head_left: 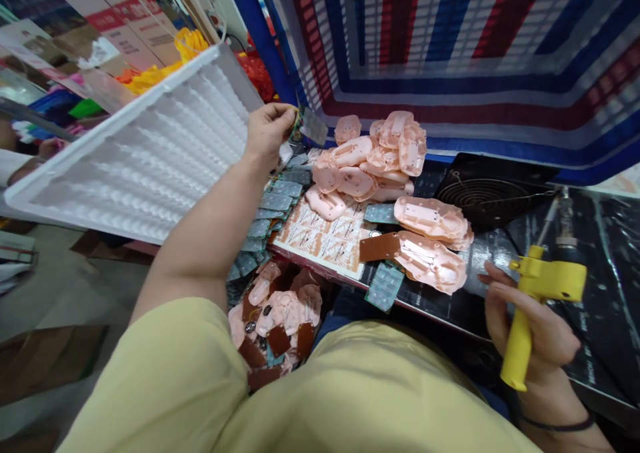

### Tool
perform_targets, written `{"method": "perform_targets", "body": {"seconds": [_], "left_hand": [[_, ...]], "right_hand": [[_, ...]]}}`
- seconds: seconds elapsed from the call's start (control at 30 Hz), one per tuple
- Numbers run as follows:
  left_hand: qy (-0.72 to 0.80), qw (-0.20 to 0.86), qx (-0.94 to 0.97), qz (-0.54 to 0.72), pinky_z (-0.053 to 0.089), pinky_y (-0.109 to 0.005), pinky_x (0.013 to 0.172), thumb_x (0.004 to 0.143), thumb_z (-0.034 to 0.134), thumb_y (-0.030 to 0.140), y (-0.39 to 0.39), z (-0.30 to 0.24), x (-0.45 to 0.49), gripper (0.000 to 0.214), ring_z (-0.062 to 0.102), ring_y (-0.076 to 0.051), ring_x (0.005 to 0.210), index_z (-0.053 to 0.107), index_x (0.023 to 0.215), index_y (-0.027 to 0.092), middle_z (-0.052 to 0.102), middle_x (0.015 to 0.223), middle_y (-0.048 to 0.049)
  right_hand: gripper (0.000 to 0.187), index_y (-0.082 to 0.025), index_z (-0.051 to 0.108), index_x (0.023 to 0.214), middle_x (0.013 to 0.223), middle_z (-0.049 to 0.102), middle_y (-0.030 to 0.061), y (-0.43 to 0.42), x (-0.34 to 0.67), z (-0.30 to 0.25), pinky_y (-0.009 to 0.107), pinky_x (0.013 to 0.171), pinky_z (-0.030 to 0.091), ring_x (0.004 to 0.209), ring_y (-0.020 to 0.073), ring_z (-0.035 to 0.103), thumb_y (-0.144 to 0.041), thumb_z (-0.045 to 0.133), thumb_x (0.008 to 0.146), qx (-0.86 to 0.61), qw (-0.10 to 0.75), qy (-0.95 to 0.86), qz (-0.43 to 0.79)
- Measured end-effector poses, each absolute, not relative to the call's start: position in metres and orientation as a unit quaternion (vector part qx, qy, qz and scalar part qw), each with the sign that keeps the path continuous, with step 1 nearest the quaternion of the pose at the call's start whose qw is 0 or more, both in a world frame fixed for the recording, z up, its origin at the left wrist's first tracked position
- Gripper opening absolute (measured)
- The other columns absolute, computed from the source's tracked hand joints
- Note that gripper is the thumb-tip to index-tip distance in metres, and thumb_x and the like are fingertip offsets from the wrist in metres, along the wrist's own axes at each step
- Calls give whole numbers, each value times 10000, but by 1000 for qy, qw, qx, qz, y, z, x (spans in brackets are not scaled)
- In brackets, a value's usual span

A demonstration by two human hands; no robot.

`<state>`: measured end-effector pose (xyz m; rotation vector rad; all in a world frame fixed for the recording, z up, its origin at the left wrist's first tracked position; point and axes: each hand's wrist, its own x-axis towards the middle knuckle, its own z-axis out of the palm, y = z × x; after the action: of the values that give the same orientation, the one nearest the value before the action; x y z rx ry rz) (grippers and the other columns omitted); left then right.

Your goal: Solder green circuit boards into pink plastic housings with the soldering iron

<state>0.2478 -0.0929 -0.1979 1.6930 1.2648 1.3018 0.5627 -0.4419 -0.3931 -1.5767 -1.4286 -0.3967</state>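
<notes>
My left hand (273, 133) is raised over the back of the worktop, thumb and fingers pinching a small circuit board (314, 128) by its edge. Below it, similar grey-green boards (275, 200) lie overlapped in a row. On the right, my right hand (530, 330) is around the grip of a yellow soldering gun (550, 280), whose tip points upward. In front of me lie pale pink plastic shells (430, 260), one with a brown board (379, 247) against its end. A loose circuit board (385, 286) overhangs the front edge. More pink shells (357, 153) are heaped behind.
A black fan (480, 190) stands at the back right, before a striped red, blue and white sheet (450, 86). A white ridged tray (135, 146) leans at the left. Below the worktop is a pile of pink shells (285, 313) and brown boards. Another person's hand (49, 148) shows far left.
</notes>
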Motion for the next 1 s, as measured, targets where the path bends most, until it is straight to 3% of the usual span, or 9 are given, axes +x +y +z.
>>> {"method": "perform_targets", "body": {"seconds": [0.1, 0.23, 0.37, 0.47, 0.53, 0.6, 0.67, 0.73, 1.0], "left_hand": [[393, 485, 622, 472, 482, -259, 672, 602, 860, 397, -147, -206, 279, 371, 546, -86, 652, 642, 822, 193, 638, 687, 64], [361, 624, 592, 361, 499, -257, 621, 626, 847, 382, -220, -228, 320, 366, 620, -118, 648, 643, 842, 168, 671, 750, 11], [342, 753, 491, 274, 501, -220, 594, 558, 900, 353, -273, -254, 354, 397, 618, -100, 598, 669, 813, 154, 682, 721, 9], [325, 794, 456, 235, 492, -200, 557, 521, 937, 410, -295, -272, 363, 452, 618, -93, 557, 687, 792, 149, 684, 680, 14], [317, 772, 498, 234, 525, -219, 604, 553, 923, 496, -301, -280, 360, 495, 679, -133, 636, 713, 833, 146, 726, 740, -18], [307, 703, 589, 253, 570, -282, 781, 676, 846, 560, -304, -282, 351, 516, 733, -208, 893, 747, 987, 160, 769, 976, -80], [287, 600, 692, 282, 523, -352, 1004, 816, 731, 570, -305, -278, 342, 490, 660, -250, 1175, 745, 1134, 198, 714, 1232, -98], [257, 507, 768, 296, 438, -371, 1128, 900, 644, 535, -307, -270, 337, 423, 587, -239, 1294, 743, 1181, 234, 664, 1329, -74], [190, 420, 856, 235, 560, -294, 892, 913, 623, 326, -313, -239, 346, 236, 738, -225, 985, 808, 1006, 211, 773, 1057, -64]], "right_hand": [[300, -228, 603, 1097, 1012, 763, 42, -439, 559, -382, 222, 586, 582, 709, 170, 740, -206, 746, 834, -586, 476, -626, -197], [496, -228, 557, 1169, 1124, 736, 87, -438, 541, -361, 274, 719, 617, 871, 206, 746, -325, 836, 770, -549, 456, -668, -210], [321, -259, 611, 1026, 1178, 721, 56, -431, 520, -341, 291, 864, 619, 967, 184, 730, -296, 821, 787, -489, 466, -709, -201], [300, -266, 606, 1070, 1222, 703, 42, -426, 517, -336, 351, 947, 605, 1107, 203, 689, -167, 757, 831, -452, 517, -704, -180], [357, -234, 592, 1128, 1184, 717, 61, -428, 520, -333, 306, 883, 621, 1060, 194, 707, -75, 717, 834, -467, 542, -676, -178], [387, -211, 596, 1132, 1088, 748, 53, -432, 523, -330, 238, 780, 627, 916, 172, 741, -28, 717, 813, -491, 575, -631, -172], [380, -216, 612, 1100, 994, 764, 22, -436, 524, -326, 210, 722, 623, 792, 155, 746, -40, 748, 792, -508, 599, -599, -159], [351, -218, 623, 1069, 943, 767, 5, -439, 521, -322, 200, 710, 620, 746, 147, 742, -54, 759, 790, -508, 603, -598, -142], [320, -220, 613, 1068, 988, 765, 14, -443, 510, -312, 204, 743, 629, 799, 148, 746, -52, 727, 821, -467, 587, -653, -100]]}}
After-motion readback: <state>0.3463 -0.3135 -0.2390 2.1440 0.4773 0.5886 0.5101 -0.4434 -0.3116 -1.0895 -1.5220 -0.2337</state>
